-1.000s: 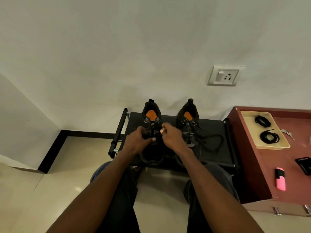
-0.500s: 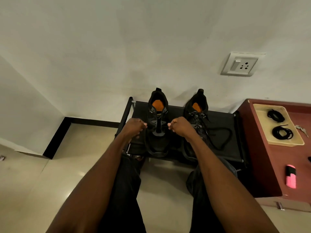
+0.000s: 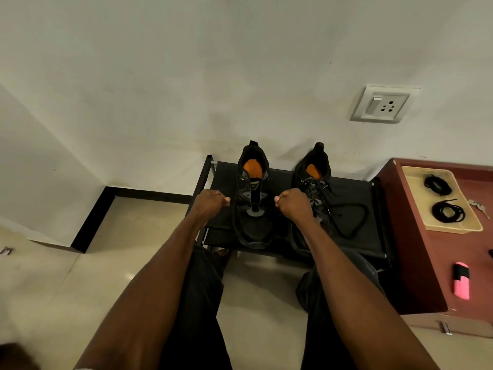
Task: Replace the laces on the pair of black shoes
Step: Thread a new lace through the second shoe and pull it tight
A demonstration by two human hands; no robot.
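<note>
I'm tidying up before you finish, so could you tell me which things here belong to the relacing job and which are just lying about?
In use: left shoe, right shoe, rack, tray with two coiled laces, left hand, right hand.

Lying about: keys, pink object, socket.

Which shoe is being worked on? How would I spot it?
Find the low black rack against the wall, with two black shoes on it. It is the left shoe, between the left hand and the right hand. Its front has hardly any lace, while the right shoe trails a loose one.
</note>
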